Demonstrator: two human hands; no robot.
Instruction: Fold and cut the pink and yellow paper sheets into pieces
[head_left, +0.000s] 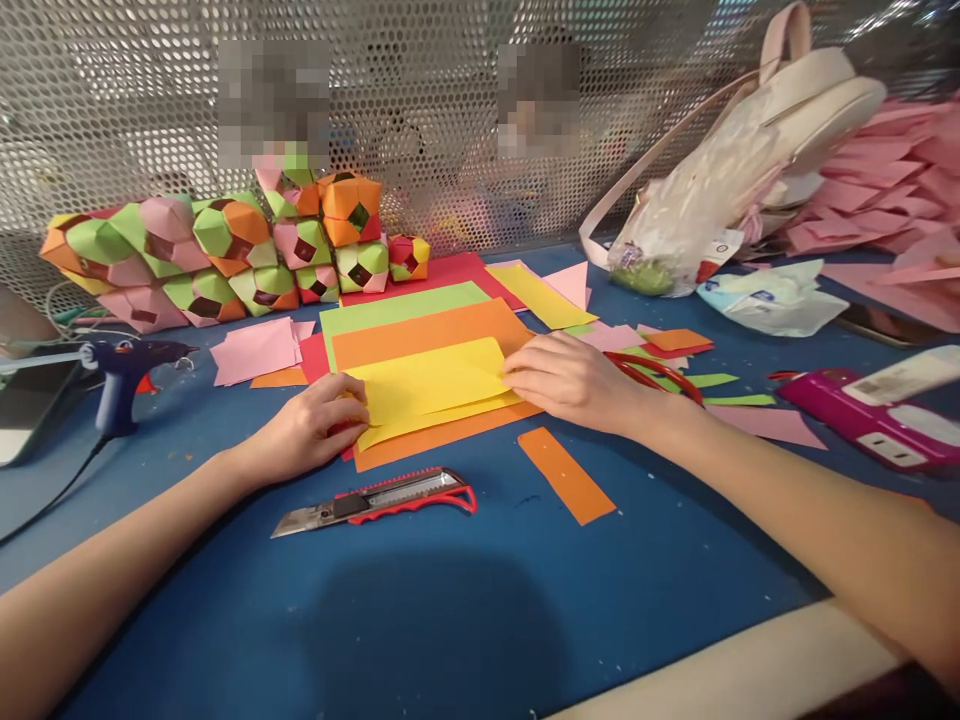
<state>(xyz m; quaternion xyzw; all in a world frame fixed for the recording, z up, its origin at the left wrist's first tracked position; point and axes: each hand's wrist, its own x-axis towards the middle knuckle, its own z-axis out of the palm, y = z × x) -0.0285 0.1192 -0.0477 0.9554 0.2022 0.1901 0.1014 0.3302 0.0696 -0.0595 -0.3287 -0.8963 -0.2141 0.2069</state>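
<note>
A yellow sheet of paper (431, 385) is folded over on itself, its upper layer lifted a little off the lower one at the near side. My left hand (322, 418) grips the sheet's left end with curled fingers. At the right end, the fingers of my right hand (559, 375) are closed on the paper's edge; their tips are partly hidden. Beneath it lie an orange sheet (442, 325) and a green sheet (405, 305). A utility knife (375, 498) with a red handle rests just in front, blade pointing left, beside an orange paper strip (568, 477).
Folded paper balls (232, 238) are stacked along the mesh panel. A blue glue gun (127, 375) stands at left near pink paper squares (259, 350). Red-handled scissors (656, 372), a magenta tool (862, 415), a tissue pack (772, 297) and a bag (787, 110) are on the right.
</note>
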